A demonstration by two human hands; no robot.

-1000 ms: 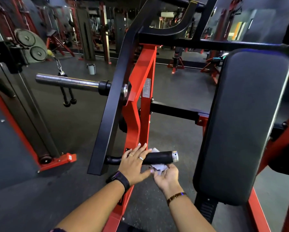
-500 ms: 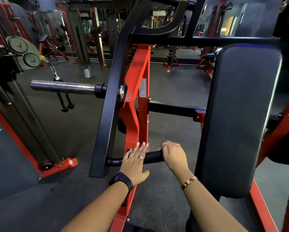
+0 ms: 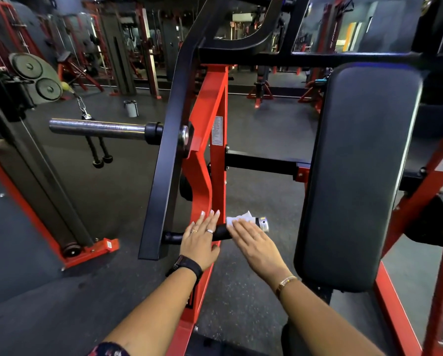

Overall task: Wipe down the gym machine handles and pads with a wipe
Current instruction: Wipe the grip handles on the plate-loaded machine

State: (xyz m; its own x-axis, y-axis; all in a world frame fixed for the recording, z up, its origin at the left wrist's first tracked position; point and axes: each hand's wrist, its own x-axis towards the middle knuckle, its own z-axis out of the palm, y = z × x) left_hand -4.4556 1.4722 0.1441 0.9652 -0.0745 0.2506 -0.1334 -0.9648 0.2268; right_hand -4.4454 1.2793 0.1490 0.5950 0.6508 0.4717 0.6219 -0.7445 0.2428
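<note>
The black rubber-gripped handle (image 3: pixel 223 232) lies crosswise in front of me and low. Its long axis runs from the flat black steel lever arm (image 3: pixel 167 155) on my left to its free end on my right, where a silver metal end cap (image 3: pixel 263 224) shows, and it rises a little toward that end. My left hand (image 3: pixel 201 238) rests flat on the inner stretch of the grip, fingers straight and close together, gripping nothing, so I judge it is only steadying the bar. My right hand (image 3: pixel 253 244) is the one nearer the free end. Its fingers are also straight, and they press the crumpled white wipe (image 3: pixel 237 219) down onto the top of the grip just short of the cap. Since the wipe sits under flat fingers and is not wrapped round the bar, I think the next stroke should run along that left-to-right axis, and the underside will probably need a curled hold to reach. A short bare piece of grip shows between my hands, matte, dark and smooth. I can't tell from here whether it is damp. The tall black padded vinyl cushion (image 3: pixel 356 176) stands just to the right, beside my right forearm, so that hand is best placed for it afterwards. The red painted steel upright (image 3: pixel 205 124) rises behind the handle.
</note>
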